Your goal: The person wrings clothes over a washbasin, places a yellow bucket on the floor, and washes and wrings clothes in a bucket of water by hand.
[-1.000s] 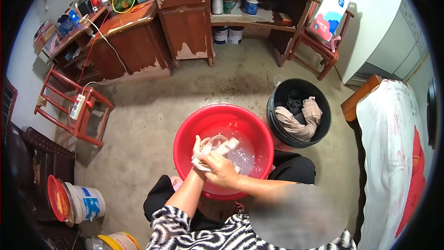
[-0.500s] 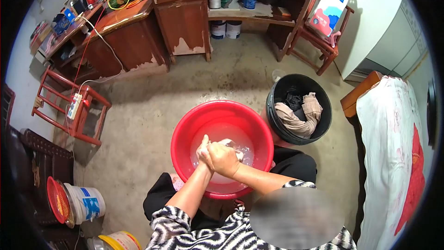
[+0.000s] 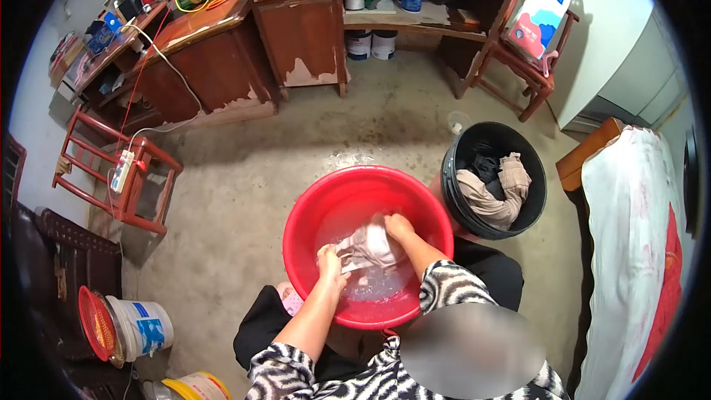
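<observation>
A red plastic basin point(image 3: 302, 226) stands on the floor between my knees, with cloudy, sudsy water in it. Over that water a wet, pale pinkish garment point(image 3: 372, 247) is stretched between my two hands; its exact kind is not clear. My left hand point(image 3: 331, 264) grips the garment's left end near the basin's left side. At the upper right end, my right hand point(image 3: 400, 228) has its fingers closed on the same cloth. Part of the garment's lower edge hangs close to the water.
Right of the basin stands a black bucket point(image 3: 474, 141) holding beige and dark clothes point(image 3: 512, 191). A red wooden chair point(image 3: 148, 185) with a power strip is at left. White buckets point(image 3: 141, 326) stand lower left, a cloth-covered bed point(image 3: 622, 252) at right, and a wooden desk point(image 3: 300, 37) behind.
My hands were clasped together squeezing the bunched cloth; now they are apart, with the garment spread between them. My right hand has moved right and up. The view has shifted slightly.
</observation>
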Motion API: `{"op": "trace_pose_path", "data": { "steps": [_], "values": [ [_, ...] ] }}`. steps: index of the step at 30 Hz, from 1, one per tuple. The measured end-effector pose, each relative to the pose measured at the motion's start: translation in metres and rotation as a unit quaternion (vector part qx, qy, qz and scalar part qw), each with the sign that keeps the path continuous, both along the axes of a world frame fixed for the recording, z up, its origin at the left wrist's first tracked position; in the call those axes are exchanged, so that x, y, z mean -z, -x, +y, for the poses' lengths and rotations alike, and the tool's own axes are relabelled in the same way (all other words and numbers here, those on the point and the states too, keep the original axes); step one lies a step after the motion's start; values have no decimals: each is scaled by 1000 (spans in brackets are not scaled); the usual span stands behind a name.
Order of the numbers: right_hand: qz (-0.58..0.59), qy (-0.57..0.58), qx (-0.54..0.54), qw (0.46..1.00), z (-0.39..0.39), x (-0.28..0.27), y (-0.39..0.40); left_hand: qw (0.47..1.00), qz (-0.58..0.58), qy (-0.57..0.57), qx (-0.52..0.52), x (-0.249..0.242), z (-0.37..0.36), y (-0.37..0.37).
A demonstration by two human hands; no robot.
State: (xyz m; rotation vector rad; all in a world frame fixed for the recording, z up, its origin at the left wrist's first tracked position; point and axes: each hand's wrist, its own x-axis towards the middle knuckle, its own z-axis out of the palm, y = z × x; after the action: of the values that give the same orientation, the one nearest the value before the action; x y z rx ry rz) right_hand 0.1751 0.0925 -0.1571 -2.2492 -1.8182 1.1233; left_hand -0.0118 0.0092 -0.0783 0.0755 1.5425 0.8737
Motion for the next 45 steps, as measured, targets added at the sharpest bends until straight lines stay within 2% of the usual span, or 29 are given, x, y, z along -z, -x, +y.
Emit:
{"op": "trace_pose_path", "data": {
  "steps": [1, 2, 4, 6, 7, 8, 9, 10, 12, 15, 16, 18, 20, 22, 24, 25, 26, 28, 29, 30, 31, 32, 34, 35, 36, 38, 39, 42, 45],
  "values": [
    [3, -1, -39, 999, 0, 28, -3, 999, 34, 11, -21, -2, 1, -1],
    [4, 0, -41, 999, -8, 21, 6, 997, 68, 23, -41, -6, 2, -1],
    [-30, 74, 50, 996, -30, -16, 33, 995, 83, 33, -34, 2, 5, 2],
    [-92, -36, -119, 988, -53, -30, 53, 996, 66, -10, -51, 24, 9, 5],
    [-92, -36, -118, 988, -55, -32, 52, 997, 66, -10, -50, 24, 9, 2],
    [-60, -45, -255, 964, -55, -36, 51, 997, 47, -11, -51, 23, 7, 0],
    [-25, -54, -387, 920, -54, -36, 51, 998, 30, -14, -55, 9, 7, -2],
    [-22, -56, -390, 919, -54, -22, 50, 998, -41, 10, -53, -15, 9, -3],
    [-46, -70, -235, 968, -48, 25, 44, 998, 56, -19, -10, -10, 5, -1],
    [-85, -80, 12, 993, -48, 83, 37, 997, 47, -47, -39, 12, 3, 5],
    [-86, -79, 13, 993, -42, 66, 37, 997, 46, -46, -38, 14, 2, 5],
    [35, 185, 4, 982, -14, 6, 41, 998, 52, -9, -40, 15, 8, 2],
    [318, 164, -76, 931, -8, 6, 43, 999, 1, 8, -38, 29, 11, 7],
    [360, 85, -116, 922, -19, -44, 53, 992, -115, 13, -41, 49, 10, 16],
    [399, 135, -67, 904, -34, -110, 62, 991, -120, 56, -30, 4, 11, 6],
    [460, 143, -36, 876, -41, -119, 66, 991, -126, 18, -28, 3, 10, 4],
    [462, 71, -21, 884, -51, -136, 72, 990, -136, 24, -10, -18, 10, 3],
    [448, 10, -14, 894, -67, -157, 78, 974, -219, -42, -38, 13, 11, 14],
    [467, 1, 3, 884, -80, -170, 84, 780, -557, -277, 72, 119, 18, 42],
    [485, -7, 19, 874, -93, -180, 87, 934, -336, -118, 15, 49, 8, 29],
    [456, -78, -49, 885, -102, -186, 88, 957, -281, -76, 4, 20, 5, 23],
    [448, -142, -59, 881, -110, -164, 95, 950, -296, -99, 4, 20, 3, 20],
    [332, -163, -119, 922, -119, -179, 97, 933, -325, -151, 7, 18, 0, 15],
    [302, -285, -135, 899, -123, -186, 99, 927, -334, -169, 10, 17, -2, 12],
    [303, -284, -133, 900, -123, -182, 100, 922, -339, -185, 11, 17, -3, 9],
    [244, -380, -172, 875, -116, -170, 101, 920, -335, -202, 5, 17, 0, 3],
    [236, -429, -150, 859, -110, -168, 100, 921, -330, -207, 4, 17, 3, 0],
    [198, -451, -123, 862, -88, -153, 92, 931, -301, -205, -9, 21, 14, -8],
    [137, -390, -80, 907, -60, -122, 76, 949, -259, -177, -36, 26, 14, -17]
  ]
}}
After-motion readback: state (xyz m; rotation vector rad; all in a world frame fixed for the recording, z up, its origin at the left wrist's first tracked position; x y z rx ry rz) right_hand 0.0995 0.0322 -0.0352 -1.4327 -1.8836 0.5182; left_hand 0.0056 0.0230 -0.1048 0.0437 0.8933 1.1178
